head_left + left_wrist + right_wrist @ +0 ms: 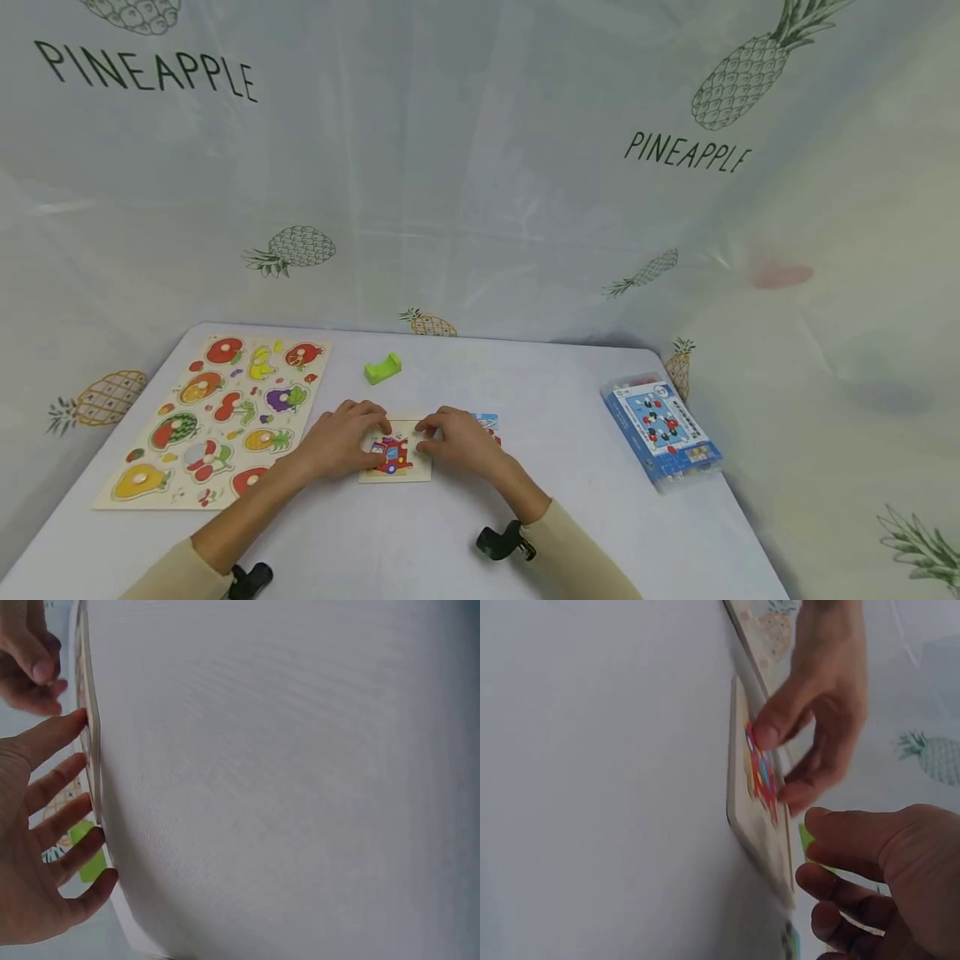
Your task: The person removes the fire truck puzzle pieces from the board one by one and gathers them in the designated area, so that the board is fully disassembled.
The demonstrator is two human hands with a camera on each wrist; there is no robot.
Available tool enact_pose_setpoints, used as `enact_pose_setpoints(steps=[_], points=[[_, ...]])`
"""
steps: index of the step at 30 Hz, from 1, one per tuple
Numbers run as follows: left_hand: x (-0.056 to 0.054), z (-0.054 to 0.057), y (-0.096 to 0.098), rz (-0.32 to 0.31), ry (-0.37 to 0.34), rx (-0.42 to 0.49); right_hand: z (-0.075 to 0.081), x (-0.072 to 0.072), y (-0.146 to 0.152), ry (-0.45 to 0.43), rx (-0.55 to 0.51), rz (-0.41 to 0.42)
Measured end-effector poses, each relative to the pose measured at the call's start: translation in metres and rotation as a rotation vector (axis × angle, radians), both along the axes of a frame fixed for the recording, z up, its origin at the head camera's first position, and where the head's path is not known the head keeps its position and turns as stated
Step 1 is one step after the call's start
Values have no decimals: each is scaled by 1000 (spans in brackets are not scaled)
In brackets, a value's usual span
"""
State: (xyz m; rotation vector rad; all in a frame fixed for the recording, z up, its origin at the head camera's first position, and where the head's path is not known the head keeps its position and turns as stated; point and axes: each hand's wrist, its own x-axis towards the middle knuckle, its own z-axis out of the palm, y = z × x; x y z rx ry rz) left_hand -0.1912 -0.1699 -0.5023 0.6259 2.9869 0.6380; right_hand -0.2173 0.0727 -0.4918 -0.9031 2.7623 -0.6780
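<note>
A small wooden puzzle board (422, 472) lies flat on the white table, with a red and blue picture of a vehicle (393, 457) in its middle. Over its left side my left hand (339, 442) rests, thumb at the picture and spread fingers reaching to the far edge. In the right wrist view the thumb of that left hand (821, 712) touches the picture's near end. My right hand (463, 443) hovers by the board's right edge. Its fingers (840, 889) are loosely bent and hold nothing. A blue printed piece (487, 420) shows partly from behind the right hand.
On the left lies a large fruit puzzle board (180, 357), partly under the left forearm. A green curved block (383, 369) sits behind the small board. Near the table's right edge is a blue box (660, 425) in clear plastic. A pineapple-print curtain (480, 167) hangs behind the table.
</note>
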Motion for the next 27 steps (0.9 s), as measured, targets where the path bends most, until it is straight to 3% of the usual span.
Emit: enact_pose_setpoints(steps=[5,10,19,27], points=[[0,1,1,4,-12,-4,-6,2,-27,49,89,-12],[1,1,2,17,-13,-6,-8,5,-35,98,174,-36],[2,-1,7,52,17,-47,-4,4,-35,42,129,-14],[1,2,11,74,1,-80,-4,2,-35,-8,77,-8]])
